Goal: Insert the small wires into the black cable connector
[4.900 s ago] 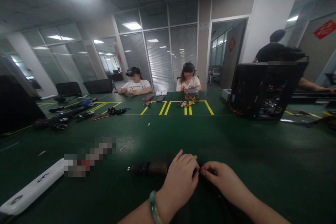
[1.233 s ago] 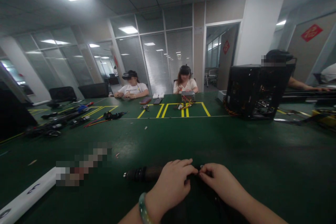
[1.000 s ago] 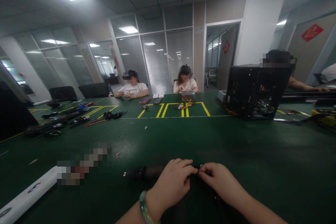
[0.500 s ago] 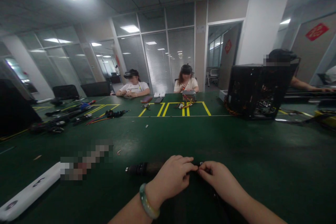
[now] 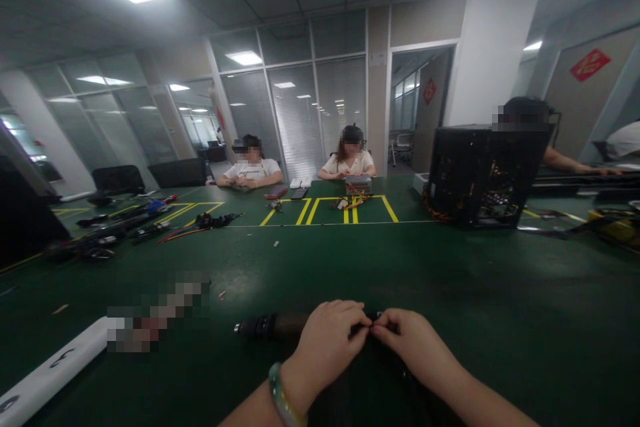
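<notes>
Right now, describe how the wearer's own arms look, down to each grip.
The left arm and right arm show no sleeves. The left grip and right grip are ungloved. The left arm wears a rounded bangle, green with paler parts; the right shows nothing worn.

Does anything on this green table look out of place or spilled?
Small pale scraps lie loose on the green table, beyond the dark tool partly hidden by the left hand; they look like stray litter. I see no spill.
</notes>
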A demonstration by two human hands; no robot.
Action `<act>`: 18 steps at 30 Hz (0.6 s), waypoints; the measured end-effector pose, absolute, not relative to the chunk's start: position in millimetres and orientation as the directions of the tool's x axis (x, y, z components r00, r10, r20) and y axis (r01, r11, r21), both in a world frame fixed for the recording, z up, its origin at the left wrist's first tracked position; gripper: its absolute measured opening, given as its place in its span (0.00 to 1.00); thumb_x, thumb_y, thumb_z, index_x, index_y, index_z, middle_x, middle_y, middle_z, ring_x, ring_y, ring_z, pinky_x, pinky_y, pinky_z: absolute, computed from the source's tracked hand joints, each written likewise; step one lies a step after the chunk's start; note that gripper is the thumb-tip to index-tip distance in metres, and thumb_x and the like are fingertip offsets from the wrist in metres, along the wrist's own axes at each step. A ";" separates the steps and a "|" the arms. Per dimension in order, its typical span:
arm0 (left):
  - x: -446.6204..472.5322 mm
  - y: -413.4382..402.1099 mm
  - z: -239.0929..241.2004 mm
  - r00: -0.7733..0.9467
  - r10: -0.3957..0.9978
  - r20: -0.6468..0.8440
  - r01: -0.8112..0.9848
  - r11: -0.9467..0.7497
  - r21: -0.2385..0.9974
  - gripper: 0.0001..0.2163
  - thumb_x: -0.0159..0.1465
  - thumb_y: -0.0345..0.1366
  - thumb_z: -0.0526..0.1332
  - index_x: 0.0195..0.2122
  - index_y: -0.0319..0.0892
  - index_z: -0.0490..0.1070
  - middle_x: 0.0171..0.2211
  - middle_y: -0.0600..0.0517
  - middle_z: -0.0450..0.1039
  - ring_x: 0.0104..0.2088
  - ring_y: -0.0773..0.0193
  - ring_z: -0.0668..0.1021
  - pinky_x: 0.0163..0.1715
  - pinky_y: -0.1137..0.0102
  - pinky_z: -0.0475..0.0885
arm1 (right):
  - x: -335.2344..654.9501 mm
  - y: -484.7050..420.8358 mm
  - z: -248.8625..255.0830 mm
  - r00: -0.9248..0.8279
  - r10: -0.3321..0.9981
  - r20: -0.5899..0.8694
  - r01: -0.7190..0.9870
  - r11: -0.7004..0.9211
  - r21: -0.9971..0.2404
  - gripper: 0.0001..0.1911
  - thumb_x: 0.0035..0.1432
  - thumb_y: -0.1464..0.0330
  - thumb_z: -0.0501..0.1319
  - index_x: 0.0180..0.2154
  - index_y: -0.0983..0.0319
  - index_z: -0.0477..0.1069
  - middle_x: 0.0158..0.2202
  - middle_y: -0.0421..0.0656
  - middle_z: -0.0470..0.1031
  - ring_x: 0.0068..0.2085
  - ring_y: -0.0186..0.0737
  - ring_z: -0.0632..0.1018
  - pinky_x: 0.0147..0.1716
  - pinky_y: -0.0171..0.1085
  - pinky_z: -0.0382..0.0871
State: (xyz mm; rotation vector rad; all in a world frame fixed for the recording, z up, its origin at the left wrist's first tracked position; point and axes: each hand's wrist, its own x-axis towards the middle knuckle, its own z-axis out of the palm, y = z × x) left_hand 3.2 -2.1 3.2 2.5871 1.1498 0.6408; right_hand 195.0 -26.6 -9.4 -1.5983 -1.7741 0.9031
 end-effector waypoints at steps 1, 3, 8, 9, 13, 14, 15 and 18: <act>3.6 -1.9 3.1 0.591 0.751 0.293 0.648 -0.659 0.381 0.06 0.63 0.33 0.61 0.40 0.50 0.74 0.47 0.56 0.73 0.50 0.61 0.73 0.50 0.64 0.65 | 195.3 -26.8 -9.4 -0.110 0.993 -0.030 0.591 0.041 -0.806 0.09 0.58 0.64 0.60 0.30 0.60 0.75 0.29 0.38 0.78 0.32 0.38 0.77 0.29 0.32 0.61; 4.2 -1.9 3.5 0.581 0.761 0.289 0.663 -0.648 0.375 0.06 0.63 0.33 0.61 0.41 0.49 0.73 0.47 0.56 0.74 0.48 0.61 0.74 0.49 0.64 0.66 | 196.1 -26.5 -10.2 -0.096 0.994 -0.044 0.581 0.021 -0.814 0.08 0.58 0.64 0.60 0.30 0.60 0.75 0.30 0.38 0.78 0.32 0.38 0.77 0.29 0.32 0.61; 5.0 -3.7 4.7 0.569 0.772 0.284 0.684 -0.636 0.358 0.07 0.62 0.32 0.61 0.41 0.48 0.72 0.45 0.56 0.74 0.45 0.61 0.74 0.49 0.64 0.66 | 195.4 -23.4 -15.7 -0.107 0.994 -0.035 0.568 0.032 -0.822 0.08 0.58 0.64 0.61 0.30 0.59 0.75 0.30 0.38 0.78 0.32 0.38 0.77 0.29 0.32 0.62; 5.0 -3.9 4.6 0.572 0.767 0.289 0.678 -0.641 0.359 0.06 0.62 0.32 0.62 0.40 0.47 0.72 0.45 0.56 0.74 0.46 0.61 0.74 0.50 0.64 0.66 | 194.5 -23.0 -16.6 -0.110 0.994 -0.027 0.565 0.040 -0.824 0.09 0.58 0.64 0.60 0.29 0.59 0.75 0.29 0.38 0.78 0.32 0.38 0.77 0.30 0.32 0.62; 4.5 -3.2 3.4 0.577 0.756 0.310 0.649 -0.655 0.388 0.05 0.61 0.31 0.63 0.38 0.47 0.72 0.44 0.56 0.74 0.46 0.61 0.74 0.49 0.65 0.66 | 190.5 -22.4 -17.9 -0.097 0.995 0.023 0.565 0.075 -0.822 0.09 0.59 0.64 0.60 0.29 0.58 0.76 0.30 0.37 0.78 0.34 0.38 0.77 0.31 0.32 0.62; 4.5 -2.8 3.1 0.577 0.755 0.311 0.645 -0.655 0.394 0.05 0.61 0.31 0.63 0.38 0.47 0.71 0.44 0.56 0.74 0.45 0.61 0.74 0.48 0.64 0.66 | 190.0 -22.5 -17.8 -0.097 0.995 0.028 0.568 0.078 -0.820 0.09 0.59 0.63 0.59 0.30 0.58 0.76 0.30 0.37 0.78 0.34 0.38 0.77 0.31 0.32 0.62; 4.6 -2.4 3.0 0.577 0.755 0.310 0.643 -0.654 0.397 0.05 0.61 0.31 0.63 0.38 0.47 0.71 0.43 0.56 0.74 0.45 0.60 0.74 0.48 0.64 0.66 | 189.7 -22.7 -17.5 -0.099 0.995 0.027 0.571 0.079 -0.817 0.09 0.59 0.63 0.59 0.30 0.58 0.76 0.30 0.37 0.78 0.34 0.38 0.77 0.31 0.32 0.62; 5.6 -1.8 3.0 0.578 0.755 0.309 0.643 -0.655 0.397 0.05 0.61 0.30 0.62 0.37 0.47 0.71 0.43 0.56 0.74 0.44 0.60 0.74 0.48 0.63 0.66 | 190.6 -24.4 -15.2 -0.118 0.993 0.009 0.572 0.075 -0.817 0.08 0.59 0.64 0.60 0.31 0.57 0.77 0.31 0.37 0.78 0.34 0.38 0.77 0.31 0.32 0.62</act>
